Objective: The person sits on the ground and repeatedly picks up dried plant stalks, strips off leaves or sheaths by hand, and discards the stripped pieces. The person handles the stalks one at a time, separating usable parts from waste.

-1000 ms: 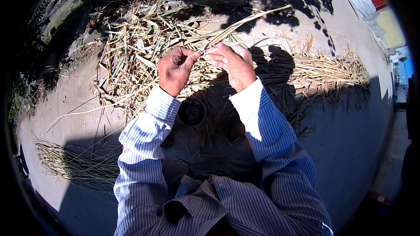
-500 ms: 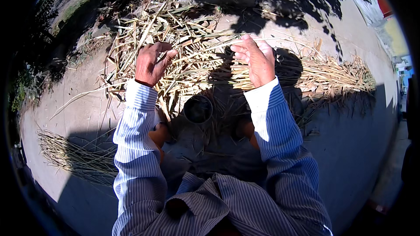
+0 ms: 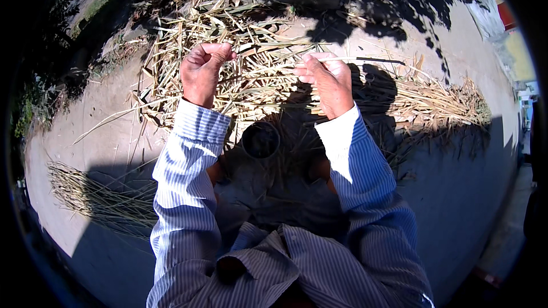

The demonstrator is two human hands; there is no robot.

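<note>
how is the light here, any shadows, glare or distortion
Head view: hard sunlight on the stalk heap; head view: lower-left bundle part sunlit, part in shadow; head view: right cuff glares near white; head view: curved fisheye rim, black corners.

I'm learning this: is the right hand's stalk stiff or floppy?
The stalk is probably light, being thin. It may be fairly stiff, jutting nearly straight from the right hand. Looking dry, it might crack if bent.
</note>
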